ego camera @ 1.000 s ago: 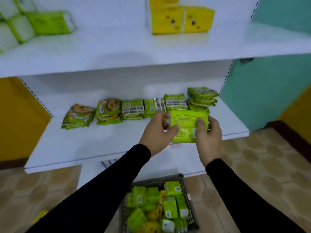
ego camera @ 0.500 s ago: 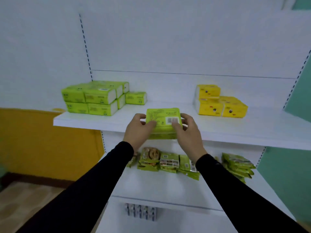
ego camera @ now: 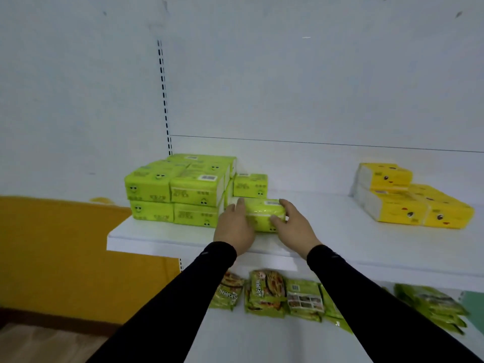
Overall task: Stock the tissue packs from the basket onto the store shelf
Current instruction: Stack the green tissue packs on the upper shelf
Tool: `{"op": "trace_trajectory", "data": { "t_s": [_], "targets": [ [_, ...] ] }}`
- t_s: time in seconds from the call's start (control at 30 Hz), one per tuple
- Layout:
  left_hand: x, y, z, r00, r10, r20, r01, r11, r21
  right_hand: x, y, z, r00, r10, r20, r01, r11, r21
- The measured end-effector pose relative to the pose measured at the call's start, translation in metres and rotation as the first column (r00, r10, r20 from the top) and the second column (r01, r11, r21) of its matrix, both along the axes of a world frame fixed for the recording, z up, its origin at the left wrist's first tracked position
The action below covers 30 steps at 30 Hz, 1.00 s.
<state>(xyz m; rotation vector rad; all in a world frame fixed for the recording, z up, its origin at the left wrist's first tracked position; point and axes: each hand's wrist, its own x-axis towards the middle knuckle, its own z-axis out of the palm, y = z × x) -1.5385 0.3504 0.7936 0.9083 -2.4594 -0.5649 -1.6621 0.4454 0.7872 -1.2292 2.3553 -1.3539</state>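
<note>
- A green tissue pack [ego camera: 265, 214] sits on the white upper shelf [ego camera: 340, 231], near the front edge.
- The left hand [ego camera: 234, 227] grasps the left end of this pack, with the fingers curled over its top.
- The right hand [ego camera: 293, 226] grasps the right end, with the thumb on the near side and the fingers round the far corner.
- Both arms wear black sleeves [ego camera: 366, 297] that come up from the bottom of the view.
- Just left of the held pack is a stack of green tissue packs [ego camera: 180, 189], two layers high, with little faces printed on them.
- The held pack looks like it is touching the right side of that stack, but the left hand hides the spot, so I cannot tell for sure.
- One more small green pack [ego camera: 250, 185] stands just behind the held pack, close to the back wall.
- Far to the right on the same shelf is a pile of yellow tissue packs [ego camera: 408, 200], well apart from the hands.
- On the lower shelf [ego camera: 248, 336], under the arms, lies a row of green snack bags [ego camera: 285, 294].
- More green bags [ego camera: 432, 305] are piled at the right end of that lower shelf.
- An orange wall [ego camera: 52, 244] shows on the left, beside the shelves.
- The basket is not in view.
</note>
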Motion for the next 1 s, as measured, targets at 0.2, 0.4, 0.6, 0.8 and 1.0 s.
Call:
{"op": "trace_trajectory", "data": {
  "t_s": [0.2, 0.4, 0.6, 0.8, 1.0],
  "targets": [
    [-0.022, -0.023, -0.007, 0.994, -0.012, 0.112, 0.051, 0.934, -0.354, -0.015, -0.044, -0.004, 0.995, -0.084, -0.047, 0.086, 0.995, 0.049],
    [-0.046, -0.059, -0.011, 0.980, -0.044, 0.193, 0.071, 0.988, -0.135, -0.027, -0.078, 0.003, 0.999, -0.040, 0.013, 0.039, 0.997, 0.072],
    [-0.064, -0.071, -0.008, 0.978, -0.040, 0.207, 0.040, 0.999, 0.001, -0.040, -0.098, 0.004, 0.988, 0.010, 0.156, -0.011, 1.000, 0.009],
    [-0.062, -0.062, -0.001, 0.989, 0.020, 0.148, -0.010, 0.998, -0.067, -0.045, -0.092, 0.003, 0.979, 0.032, 0.203, -0.029, 0.999, -0.016],
    [-0.062, -0.050, 0.016, 0.995, -0.083, -0.059, 0.084, 0.996, 0.007, -0.046, -0.047, 0.010, 0.979, -0.073, 0.192, 0.085, 0.995, -0.054]
  ]
}}
